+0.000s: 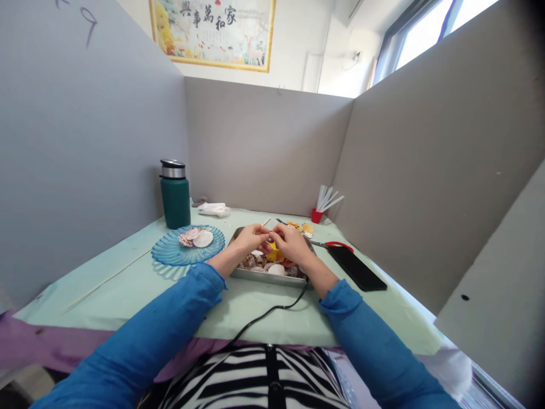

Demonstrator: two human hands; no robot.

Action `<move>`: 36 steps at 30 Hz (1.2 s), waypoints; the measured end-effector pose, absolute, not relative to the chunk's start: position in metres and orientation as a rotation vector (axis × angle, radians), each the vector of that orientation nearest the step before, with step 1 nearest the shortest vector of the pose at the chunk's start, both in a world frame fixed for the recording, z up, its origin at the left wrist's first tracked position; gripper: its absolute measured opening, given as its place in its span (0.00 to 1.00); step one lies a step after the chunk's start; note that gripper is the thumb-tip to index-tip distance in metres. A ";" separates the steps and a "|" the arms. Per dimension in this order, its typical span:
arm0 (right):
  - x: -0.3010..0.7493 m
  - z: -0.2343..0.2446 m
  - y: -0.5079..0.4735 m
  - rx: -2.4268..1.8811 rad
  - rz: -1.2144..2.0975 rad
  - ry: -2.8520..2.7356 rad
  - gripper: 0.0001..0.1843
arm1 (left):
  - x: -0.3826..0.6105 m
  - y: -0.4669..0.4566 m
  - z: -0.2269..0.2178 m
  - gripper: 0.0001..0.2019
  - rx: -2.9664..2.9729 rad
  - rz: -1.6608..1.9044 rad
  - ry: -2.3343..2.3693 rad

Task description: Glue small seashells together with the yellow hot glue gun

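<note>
Both hands meet above a metal tray [266, 276] in the middle of the table. My left hand [250, 238] has its fingers pinched together, pressed close to the other hand's fingertips. My right hand [289, 243] is closed in the same way. What they pinch between them is too small and too covered to name. In the tray under the hands lie a yellow piece [275, 253], a white round piece [276, 269] and several brownish bits. A thin white stick [266, 221] shows just beyond the fingertips.
A blue glass plate [166, 251] with round patterned pieces [193, 236] is at left, near a green bottle [175, 199]. Red-handled scissors [339, 246], a black phone [356, 268] and a red cup [317, 216] of white strips stand right. A black cable [272, 309] crosses the front. Grey partitions enclose the table.
</note>
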State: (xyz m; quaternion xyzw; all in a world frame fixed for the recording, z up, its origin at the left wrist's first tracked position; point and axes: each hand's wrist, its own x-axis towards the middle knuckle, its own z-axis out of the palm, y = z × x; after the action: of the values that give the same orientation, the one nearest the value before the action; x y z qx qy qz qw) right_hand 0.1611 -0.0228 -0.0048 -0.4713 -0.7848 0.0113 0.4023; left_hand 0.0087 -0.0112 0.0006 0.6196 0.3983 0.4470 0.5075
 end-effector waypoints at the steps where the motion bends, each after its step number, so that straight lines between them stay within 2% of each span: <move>1: 0.161 -0.005 -0.023 -1.194 0.032 -1.978 0.10 | 0.009 -0.011 0.000 0.07 1.486 1.090 0.947; 11: 0.160 -0.002 -0.026 -1.219 0.032 -1.943 0.10 | 0.009 -0.013 0.003 0.10 1.427 1.132 0.933; 18: 0.160 -0.001 -0.027 -1.185 0.033 -1.941 0.10 | 0.008 -0.017 0.006 0.03 1.418 1.074 0.923; 36: 0.161 -0.003 -0.025 -1.169 0.024 -1.943 0.11 | 0.007 -0.017 0.004 0.06 1.428 1.064 0.895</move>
State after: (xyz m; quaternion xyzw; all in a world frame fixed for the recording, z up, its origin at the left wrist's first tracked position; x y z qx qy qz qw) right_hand 0.1608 -0.0249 -0.0031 -0.4670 -0.7764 0.0095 0.4232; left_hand 0.0069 -0.0167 0.0039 0.6016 0.3769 0.4481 0.5434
